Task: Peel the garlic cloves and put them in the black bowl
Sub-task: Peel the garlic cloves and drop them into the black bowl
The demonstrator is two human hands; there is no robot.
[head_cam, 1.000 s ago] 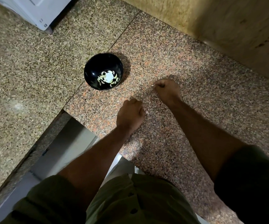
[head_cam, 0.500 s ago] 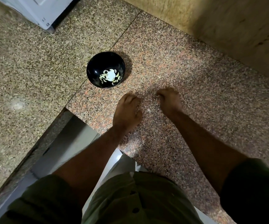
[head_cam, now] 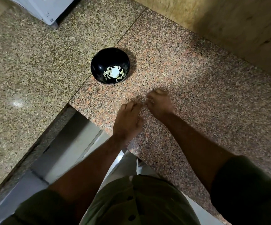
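The black bowl (head_cam: 99,62) stands on the pink granite counter (head_cam: 196,88), and several peeled pale garlic cloves (head_cam: 114,73) lie in its bottom. My left hand (head_cam: 128,117) lies palm down on the counter, below and right of the bowl, with its fingertips touching the stone. My right hand (head_cam: 160,103) sits just to its right, fingers bent down onto the counter. Both hands are blurred, and no clove shows in either of them. One small pale scrap (head_cam: 163,74) lies on the counter beyond my right hand.
A white appliance (head_cam: 50,12) stands at the far left corner on the beige granite slab (head_cam: 26,62). A wooden wall (head_cam: 229,26) runs along the back right. The counter's front edge drops to a gap (head_cam: 66,143) at lower left.
Both hands have drawn together and back toward me, going from fists to flatter on the counter. My right hand has moved left toward my left hand. The bowl stays put.
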